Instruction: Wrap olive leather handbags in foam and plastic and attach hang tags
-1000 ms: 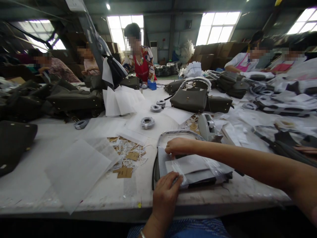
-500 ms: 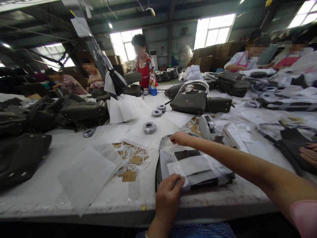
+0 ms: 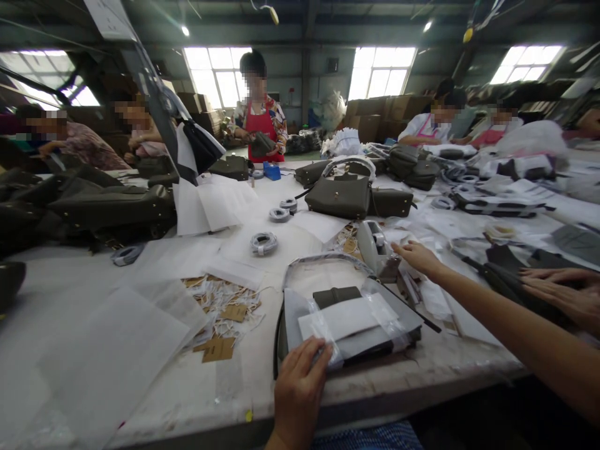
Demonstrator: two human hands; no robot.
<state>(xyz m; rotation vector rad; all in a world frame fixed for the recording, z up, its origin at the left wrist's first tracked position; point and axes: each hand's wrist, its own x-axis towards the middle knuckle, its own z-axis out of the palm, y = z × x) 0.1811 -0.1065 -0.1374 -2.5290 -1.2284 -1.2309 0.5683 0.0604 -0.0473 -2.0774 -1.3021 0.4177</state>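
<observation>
A dark handbag (image 3: 336,296) lies near the table's front edge, with white paper (image 3: 347,320) and clear tape across its front. Its wrapped handle (image 3: 328,257) arches behind it. My left hand (image 3: 300,378) rests on the bag's lower left corner, its fingers close together on the taped edge; whether they pinch anything is hard to see. Right of the bag, my right hand (image 3: 418,257) reaches out with its fingertips at the grey tape dispenser (image 3: 374,242). Whether the fingertips hold a piece of tape cannot be made out.
Brown tags (image 3: 219,349) with strings and white sheets (image 3: 126,356) lie to the left. Beyond are grey rolls (image 3: 264,244) and a handbag (image 3: 337,197). Another person's hands (image 3: 562,294) are at the right edge. A person in a red apron (image 3: 261,127) stands across the table.
My right hand has moved from the bag's handle rightward to the tape dispenser. My left hand stays at the bag's lower left corner. The view has shifted to the right.
</observation>
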